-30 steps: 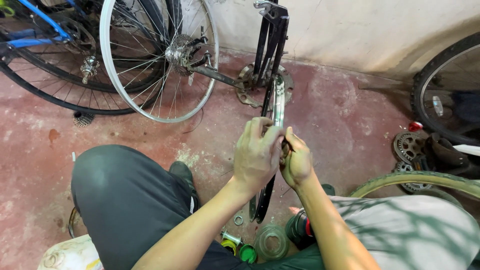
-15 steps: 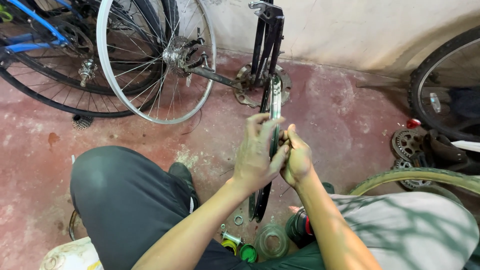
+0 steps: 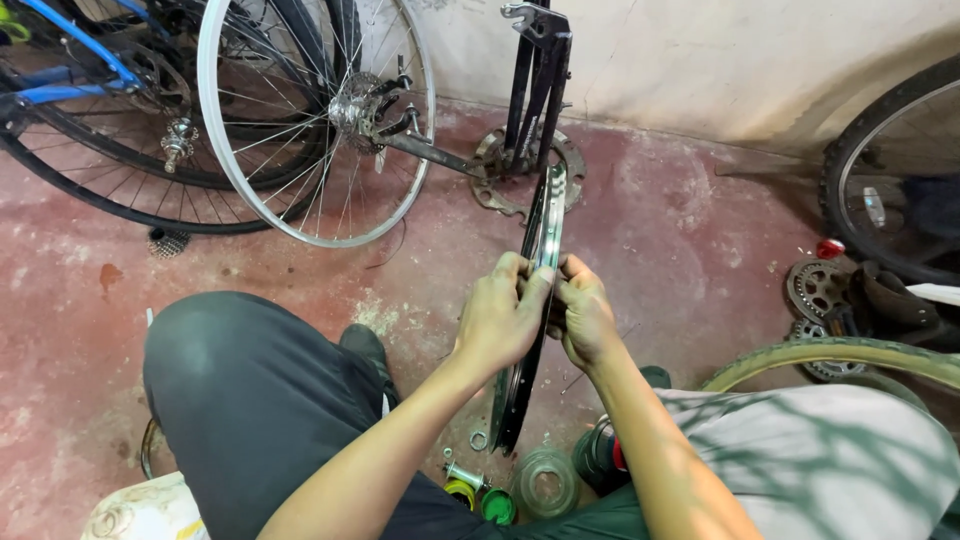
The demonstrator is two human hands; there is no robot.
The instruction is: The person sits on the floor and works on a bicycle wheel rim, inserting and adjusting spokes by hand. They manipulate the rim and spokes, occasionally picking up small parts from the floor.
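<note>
Shiny metal rim (image 3: 543, 240); rough, stained red concrete floor (image 3: 690, 230).

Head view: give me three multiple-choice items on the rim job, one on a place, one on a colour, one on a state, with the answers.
1. Where is the spoked wheel?
A. Far side of the floor, left of the rim
B. On the person's lap
C. Right of the tyre

2. What colour is the bike frame at top left?
A. Red
B. Blue
C. Yellow

3. How is the bare rim held?
A. Lying flat, untouched
B. Left hand only
C. On edge, gripped by both hands

Answers:
1 A, it stands upper left of the rim.
2 B, its tubes are blue.
3 C, the left hand and right hand clasp it from either side.
</note>
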